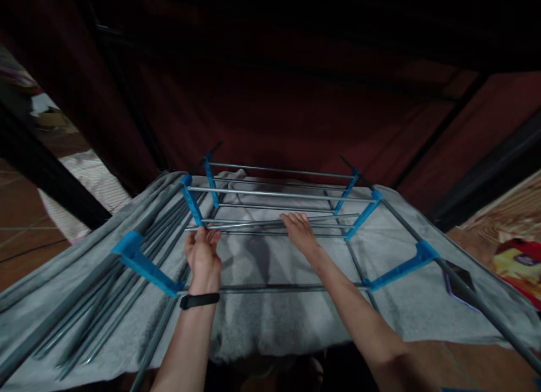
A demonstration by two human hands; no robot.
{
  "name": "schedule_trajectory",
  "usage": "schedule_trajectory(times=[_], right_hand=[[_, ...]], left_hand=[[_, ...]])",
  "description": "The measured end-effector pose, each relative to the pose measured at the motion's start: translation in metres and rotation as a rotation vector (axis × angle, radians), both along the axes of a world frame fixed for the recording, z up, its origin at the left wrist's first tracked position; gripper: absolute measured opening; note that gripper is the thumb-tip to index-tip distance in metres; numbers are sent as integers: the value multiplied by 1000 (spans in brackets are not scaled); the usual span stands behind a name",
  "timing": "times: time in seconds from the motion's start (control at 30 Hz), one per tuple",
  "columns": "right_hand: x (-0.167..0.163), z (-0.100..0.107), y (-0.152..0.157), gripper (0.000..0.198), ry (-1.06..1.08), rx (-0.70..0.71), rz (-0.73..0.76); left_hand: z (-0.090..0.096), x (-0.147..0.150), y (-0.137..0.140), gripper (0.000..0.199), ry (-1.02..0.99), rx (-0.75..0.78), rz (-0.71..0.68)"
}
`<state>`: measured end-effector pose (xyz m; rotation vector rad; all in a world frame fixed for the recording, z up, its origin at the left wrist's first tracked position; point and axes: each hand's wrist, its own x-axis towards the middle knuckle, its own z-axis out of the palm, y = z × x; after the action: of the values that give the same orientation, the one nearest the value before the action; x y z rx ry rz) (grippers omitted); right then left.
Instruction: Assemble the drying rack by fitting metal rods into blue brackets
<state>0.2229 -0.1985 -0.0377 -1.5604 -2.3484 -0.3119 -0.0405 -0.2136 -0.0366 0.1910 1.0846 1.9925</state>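
Note:
A loose grey metal tube (240,225) lies across the rack frame, slightly slanted. The fingers of my left hand (202,254), with a black band on the wrist, are closed on its left end, just below a blue plastic bracket (192,201). My right hand (299,232) grips the same tube near its middle from above. Around them stands the partly assembled rack of grey tubes and blue brackets. One crossbar (279,195) runs behind my hands and another front crossbar (270,289) passes below them. On the right is a second blue bracket (363,215) near the tube's far end.
Several loose tubes (105,302) lie in a bundle on the left of the grey cloth (262,324). A phone (460,285) rests under the right rail. Dark red fabric (270,127) hangs behind. A red and yellow package (519,268) is at the far right.

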Motion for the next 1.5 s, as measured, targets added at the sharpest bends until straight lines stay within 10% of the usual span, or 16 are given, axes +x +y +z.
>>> schedule_trajectory(times=[1.5], right_hand=[[13,10,13,40,24,37,105]], left_hand=[[25,0,27,26,-59,56,-134]])
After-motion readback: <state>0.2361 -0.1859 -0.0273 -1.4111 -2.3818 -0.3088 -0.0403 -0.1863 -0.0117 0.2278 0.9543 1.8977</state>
